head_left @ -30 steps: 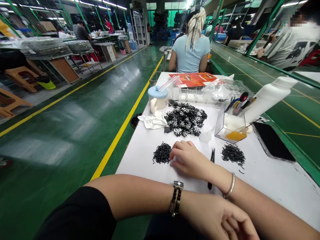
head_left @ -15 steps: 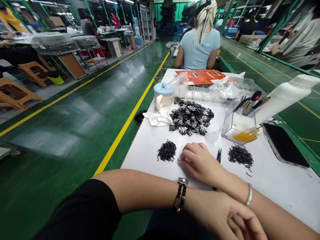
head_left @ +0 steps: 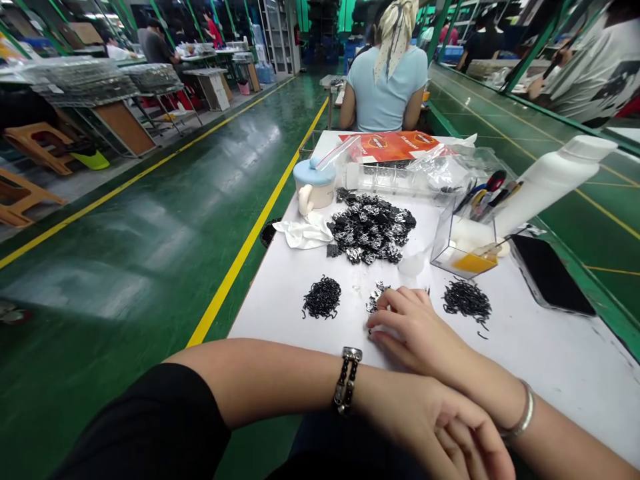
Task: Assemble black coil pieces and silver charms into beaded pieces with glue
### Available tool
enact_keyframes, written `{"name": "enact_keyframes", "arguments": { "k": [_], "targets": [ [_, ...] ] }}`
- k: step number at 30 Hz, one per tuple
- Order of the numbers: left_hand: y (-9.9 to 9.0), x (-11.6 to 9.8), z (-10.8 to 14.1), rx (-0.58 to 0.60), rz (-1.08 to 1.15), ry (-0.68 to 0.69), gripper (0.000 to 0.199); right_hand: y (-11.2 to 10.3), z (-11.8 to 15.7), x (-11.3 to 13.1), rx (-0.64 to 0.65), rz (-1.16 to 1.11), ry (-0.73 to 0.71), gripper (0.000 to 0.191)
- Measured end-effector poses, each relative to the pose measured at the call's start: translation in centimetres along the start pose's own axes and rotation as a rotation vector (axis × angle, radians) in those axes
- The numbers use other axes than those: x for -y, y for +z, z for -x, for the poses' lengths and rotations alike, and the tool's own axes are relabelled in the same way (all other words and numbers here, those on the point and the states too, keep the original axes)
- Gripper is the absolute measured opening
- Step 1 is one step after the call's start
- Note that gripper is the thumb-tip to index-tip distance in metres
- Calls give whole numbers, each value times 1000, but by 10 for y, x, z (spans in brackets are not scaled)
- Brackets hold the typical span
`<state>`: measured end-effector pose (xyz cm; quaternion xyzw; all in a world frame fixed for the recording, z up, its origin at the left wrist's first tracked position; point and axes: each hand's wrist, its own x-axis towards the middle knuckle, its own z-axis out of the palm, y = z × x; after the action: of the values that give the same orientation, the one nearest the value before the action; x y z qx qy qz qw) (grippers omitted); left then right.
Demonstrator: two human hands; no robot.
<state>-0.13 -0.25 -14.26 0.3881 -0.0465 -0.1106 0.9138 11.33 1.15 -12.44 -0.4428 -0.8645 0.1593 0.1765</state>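
My right hand [head_left: 413,327] lies on the white table [head_left: 280,320], fingers spread, its fingertips beside a small cluster of shiny black-and-silver pieces [head_left: 377,297]. My left hand [head_left: 450,433] rests across my right forearm, fingers curled, holding nothing. To the left of my right hand sits a heap of small black curved bits [head_left: 321,297], and a similar heap [head_left: 467,301] lies to its right. Farther up is a larger pile of black-and-silver metal pieces [head_left: 370,230]. A thin dark tool is mostly hidden behind my right hand.
A crumpled white cloth [head_left: 303,235], a blue-lidded white container [head_left: 314,181], a clear box [head_left: 465,243], a white bottle [head_left: 550,177] and a black tablet [head_left: 550,275] share the table. A co-worker [head_left: 385,80] sits beyond it. Green floor lies left.
My right hand has shifted slightly, and a small cluster of shiny pieces now shows beside its fingers. The dark tool is now more hidden. My left hand still rests on my right forearm.
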Motion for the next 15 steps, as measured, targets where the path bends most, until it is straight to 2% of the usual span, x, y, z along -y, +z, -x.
{"name": "enact_keyframes", "arguments": {
  "k": [5,7,9,11,15],
  "targets": [
    [2,-5,3,-47,12,-36,51,10,-4,-1,6,-17,40,7],
    [2,-6,5,-62,32,-31,51,4,-2,-2,14,-28,60,8],
    [4,-9,8,-93,63,-24,51,-8,6,-3,-40,-82,93,10],
    [6,-13,11,-150,105,0,47,-24,21,-4,-221,-216,158,9],
    [8,-25,13,-301,211,161,40,-47,59,6,-757,-571,323,13]
  ]
}}
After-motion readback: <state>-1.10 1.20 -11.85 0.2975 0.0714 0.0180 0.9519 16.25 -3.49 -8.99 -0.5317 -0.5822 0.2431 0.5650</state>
